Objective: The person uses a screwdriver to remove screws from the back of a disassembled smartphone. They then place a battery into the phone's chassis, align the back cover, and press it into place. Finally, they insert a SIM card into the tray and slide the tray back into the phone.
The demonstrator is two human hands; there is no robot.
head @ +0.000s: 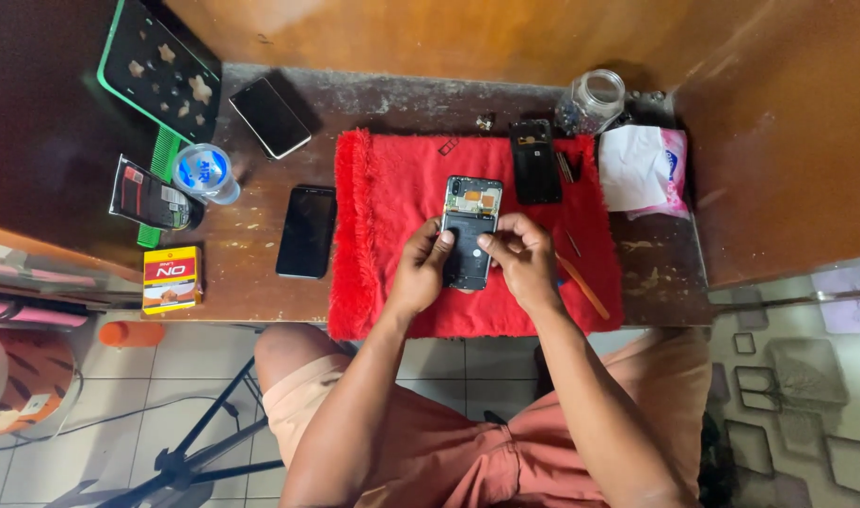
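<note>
Over the red towel point(392, 188), left hand point(417, 271) gripping an opened smartphone point(470, 230), right hand point(522, 256) pinching at its middle, perhaps the battery, removed back cover point(535, 162) nearby on the desk point(251, 282).

towel point(392, 188) under my fingers: bright red, shaggy
phone point(469, 230) in my fingers: black, orange patch at its far end
back cover point(535, 162) beyond my right fingers: black
stick point(582, 286) right of my fingers: orange
my shorts point(468, 452): salmon pink
</note>
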